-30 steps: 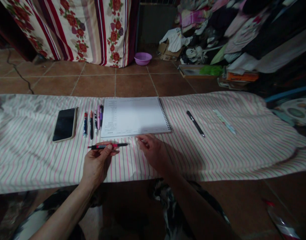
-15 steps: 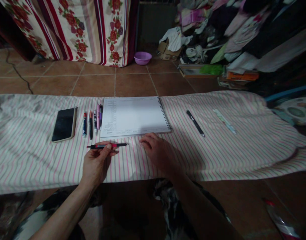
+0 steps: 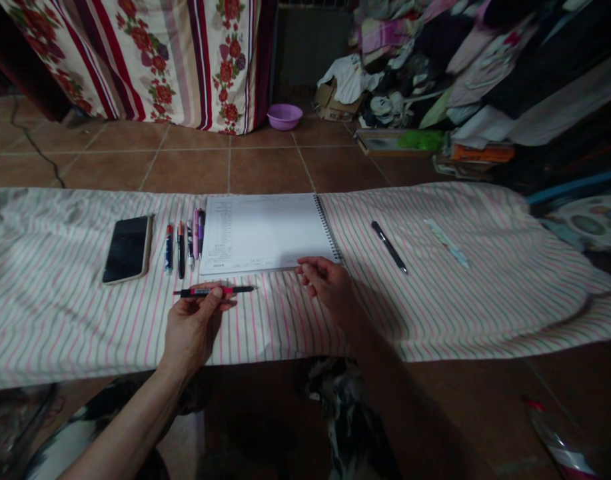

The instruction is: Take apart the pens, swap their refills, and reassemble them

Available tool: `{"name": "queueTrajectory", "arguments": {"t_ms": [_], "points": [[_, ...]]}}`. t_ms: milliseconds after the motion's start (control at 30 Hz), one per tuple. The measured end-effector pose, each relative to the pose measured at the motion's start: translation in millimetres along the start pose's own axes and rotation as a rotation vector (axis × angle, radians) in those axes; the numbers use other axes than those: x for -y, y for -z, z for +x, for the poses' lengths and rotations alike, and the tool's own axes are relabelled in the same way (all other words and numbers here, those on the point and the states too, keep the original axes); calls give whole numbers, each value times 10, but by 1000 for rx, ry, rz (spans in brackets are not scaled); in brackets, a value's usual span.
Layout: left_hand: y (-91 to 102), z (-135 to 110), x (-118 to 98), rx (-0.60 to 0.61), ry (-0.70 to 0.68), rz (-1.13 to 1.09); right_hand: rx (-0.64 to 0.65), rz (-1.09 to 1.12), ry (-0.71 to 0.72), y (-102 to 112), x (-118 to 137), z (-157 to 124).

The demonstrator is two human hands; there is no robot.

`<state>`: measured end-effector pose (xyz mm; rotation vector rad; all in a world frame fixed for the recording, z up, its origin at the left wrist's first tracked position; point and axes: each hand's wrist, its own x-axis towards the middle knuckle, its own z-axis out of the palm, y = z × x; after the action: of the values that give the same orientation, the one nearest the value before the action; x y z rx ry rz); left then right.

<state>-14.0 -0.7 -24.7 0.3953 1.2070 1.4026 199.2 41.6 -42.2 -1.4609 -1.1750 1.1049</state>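
My left hand (image 3: 192,327) is closed on a black and red pen (image 3: 230,291), pinched between thumb and fingers. The pen lies level, its tip pointing right, just in front of the spiral notebook (image 3: 272,230). My right hand (image 3: 330,283) is at the notebook's near right edge, with loosely curled, parted fingers and nothing visible in them. The notebook shows a mostly blank page with printed text at its left side and wire binding at its right. Left of it several pens, among them a pink pen (image 3: 196,233) and a black pen with an orange end (image 3: 180,250), lie side by side.
A phone (image 3: 128,249) lies farther left on the striped cloth (image 3: 275,327). To the right are a black pen (image 3: 389,247) and a pale, patterned pen-like item (image 3: 448,243). Beyond the table, a purple basin (image 3: 284,117) and a cardboard box (image 3: 335,103) stand on the tiled floor.
My right hand has moved right and slightly away from me, to the notebook's near right edge. My left hand and its pen have stayed put.
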Motion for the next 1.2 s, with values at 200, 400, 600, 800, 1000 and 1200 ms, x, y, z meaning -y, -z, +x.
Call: {"name": "queueTrajectory", "arguments": {"t_ms": [200, 400, 600, 800, 1000, 1200], "points": [[-34, -9, -13, -21, -14, 4, -40, -161, 58, 131, -29, 24], [-71, -28, -30, -65, 23, 26, -80, 120, -98, 293, 59, 53], [-88, -34, -21, -78, -8, 31, -162, -99, 32, 375, 8, 88], [-125, -35, -17, -62, 6, 17, -65, -634, 385, 193, -68, 28], [-125, -24, -14, -29, -19, 25, -27, -887, 371, 108, -20, -36], [-102, -10, 11, -17, -22, 33, 5, -930, 367, 116, -9, -38]]}}
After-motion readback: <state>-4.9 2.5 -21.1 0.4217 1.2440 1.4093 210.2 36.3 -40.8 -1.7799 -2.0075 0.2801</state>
